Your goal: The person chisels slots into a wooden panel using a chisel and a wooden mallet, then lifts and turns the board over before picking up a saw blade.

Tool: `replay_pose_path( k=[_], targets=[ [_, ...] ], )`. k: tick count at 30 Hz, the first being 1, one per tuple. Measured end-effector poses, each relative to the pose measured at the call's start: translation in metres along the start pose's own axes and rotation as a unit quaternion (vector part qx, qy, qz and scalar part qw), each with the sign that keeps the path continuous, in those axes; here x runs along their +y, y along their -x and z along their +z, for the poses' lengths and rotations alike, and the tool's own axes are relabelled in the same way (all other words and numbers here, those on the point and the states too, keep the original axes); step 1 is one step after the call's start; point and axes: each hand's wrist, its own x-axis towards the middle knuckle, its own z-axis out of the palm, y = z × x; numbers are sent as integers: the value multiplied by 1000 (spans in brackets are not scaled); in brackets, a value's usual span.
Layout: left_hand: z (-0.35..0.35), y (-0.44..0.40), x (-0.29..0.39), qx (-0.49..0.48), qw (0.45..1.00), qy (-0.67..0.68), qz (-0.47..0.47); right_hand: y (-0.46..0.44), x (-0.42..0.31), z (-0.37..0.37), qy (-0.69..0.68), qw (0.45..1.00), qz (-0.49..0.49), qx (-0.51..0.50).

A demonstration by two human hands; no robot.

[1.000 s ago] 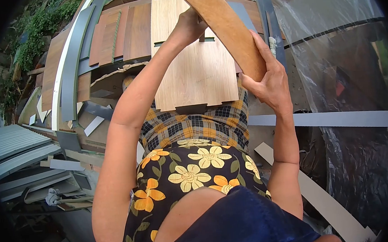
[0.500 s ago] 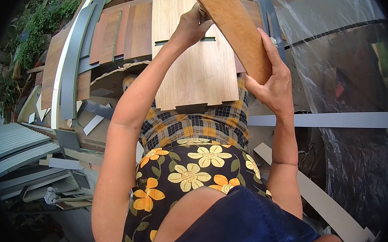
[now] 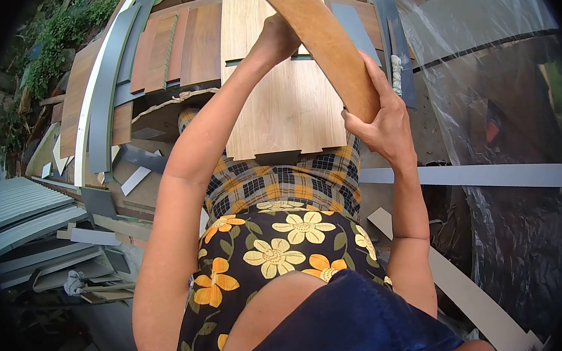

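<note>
A long brown board (image 3: 327, 38) runs slantwise from the top edge down to the right, above a pale wooden panel (image 3: 283, 107) with dark slots and a notched near edge. The panel lies over my checked-cloth lap. My right hand (image 3: 384, 113) grips the board's lower end, thumb on the near side and fingers along the outer edge. My left hand (image 3: 277, 40) is closed at the board's left edge, over the panel; its fingertips are partly hidden behind the board.
Brown and grey planks (image 3: 200, 44) lie beyond on the left, with a long white strip (image 3: 82, 134). Corrugated sheets (image 3: 22, 203) are at the far left. Clear plastic sheeting (image 3: 489, 82) hangs on the right, near a pale strip (image 3: 489, 175).
The brown board has shifted right, then back left, with both hands moving along with it. The pale panel has stayed almost in place.
</note>
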Motion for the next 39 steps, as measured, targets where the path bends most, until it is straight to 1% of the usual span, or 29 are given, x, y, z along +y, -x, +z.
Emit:
replay_pose_path(
  k=[1, 4, 7, 10, 13, 16, 19, 22, 25, 28, 31, 34, 37, 39],
  targets=[
    [0, 0, -3, 7, 1000, -14, 23, 1, 1, 0, -14, 1000, -10, 3],
    [-3, 1, -4, -47, 998, 28, 22, 5, -2, -4, 7, 1000, -2, -5],
    [-3, 1, 5, -34, 999, 36, -2, 5, -3, -6, 10, 1000, 7, -6],
    [1, 1, 5, 32, 998, 3, 63, 3, -2, -8, 5, 1000, -18, 18],
    [0, 1, 11, -17, 999, 4, -48, 4, -2, -10, -6, 998, -43, 46],
    [-1, 3, 15, -20, 996, 28, -77, 6, -6, -14, -4, 998, -41, 57],
    [-2, 5, 18, -35, 995, 49, -75, 7, -3, -12, 0, 998, -36, 57],
    [6, 4, 10, 20, 997, 58, 46, 7, 3, -2, 72, 997, 2, 18],
    [9, 0, -2, 4, 996, 64, 67, 8, -3, -10, 27, 1000, -2, 7],
    [13, 0, -5, -15, 997, 69, 36, 7, 0, -6, 12, 998, -41, 53],
    [12, 0, 11, -44, 997, 56, -30, 6, 1, -3, 78, 997, 10, 28],
    [14, -2, 6, -47, 996, 75, -18, 8, 0, -9, 58, 998, 19, 15],
    [17, -1, 5, -7, 998, 62, 28, 10, 0, -15, 64, 998, 12, 19],
    [9, 0, 15, -32, 999, 24, -17, 8, 0, -15, 53, 998, -9, 42]
  ],
)
